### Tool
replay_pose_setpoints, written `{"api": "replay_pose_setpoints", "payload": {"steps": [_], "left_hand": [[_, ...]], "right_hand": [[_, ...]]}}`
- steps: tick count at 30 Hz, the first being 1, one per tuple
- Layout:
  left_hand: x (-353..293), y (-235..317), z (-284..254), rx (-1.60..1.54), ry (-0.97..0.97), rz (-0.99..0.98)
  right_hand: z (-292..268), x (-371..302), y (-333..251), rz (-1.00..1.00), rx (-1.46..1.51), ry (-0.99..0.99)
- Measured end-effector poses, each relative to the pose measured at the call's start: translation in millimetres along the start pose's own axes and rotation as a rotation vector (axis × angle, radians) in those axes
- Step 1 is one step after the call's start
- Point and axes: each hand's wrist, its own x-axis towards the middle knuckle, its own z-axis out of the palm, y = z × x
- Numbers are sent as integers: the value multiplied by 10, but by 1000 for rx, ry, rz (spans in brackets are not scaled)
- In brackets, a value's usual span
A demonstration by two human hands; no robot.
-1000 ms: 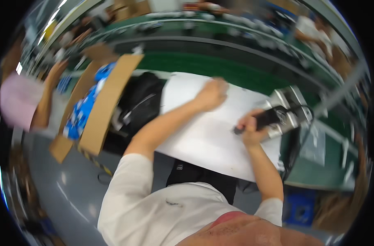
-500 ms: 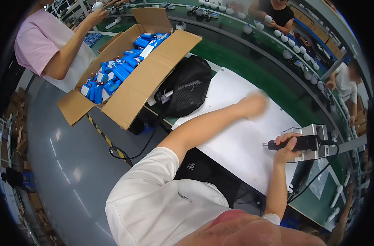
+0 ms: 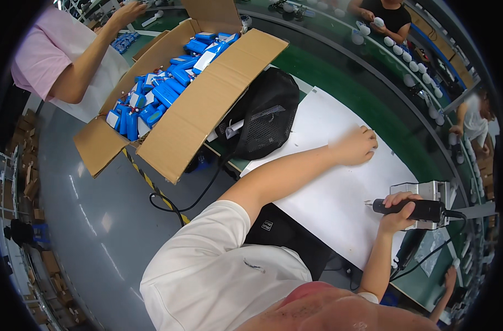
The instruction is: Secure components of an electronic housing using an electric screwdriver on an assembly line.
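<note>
Two bare hands are at work over a white sheet, and just one of them plainly holds something. The fingers of the right hand are wrapped around a black handheld power tool, thumb on the near side, fingertips over the far side. From that grip the tool's long axis lies nearly level across my view, its thin metal bit pointing to the person's left, its cord leaving the other end on the right. The left hand is beyond the bit and slightly to its left, well apart, with bare sheet between them. Its fingers are loosely bent, back of the hand upward; I cannot tell whether anything is under them. So the right hand has the tool outright, and the bit's line passes on the person's side of the left hand. Just behind the tool is a silver metal frame. Farther out, left of the sheet, lies a black mesh bag, then an open cardboard box heaped with blue packs.
</note>
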Motion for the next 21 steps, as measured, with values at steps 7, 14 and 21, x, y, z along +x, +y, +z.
{"api": "replay_pose_setpoints", "payload": {"steps": [7, 14, 21], "left_hand": [[8, -4, 2, -9, 8, -4], [5, 15, -14, -13, 8, -19], [12, 2, 6, -14, 26, -10]], "right_hand": [[-5, 11, 9, -8, -7, -11], [40, 24, -47, -23, -42, -49], [56, 34, -51, -51, -52, -60]]}}
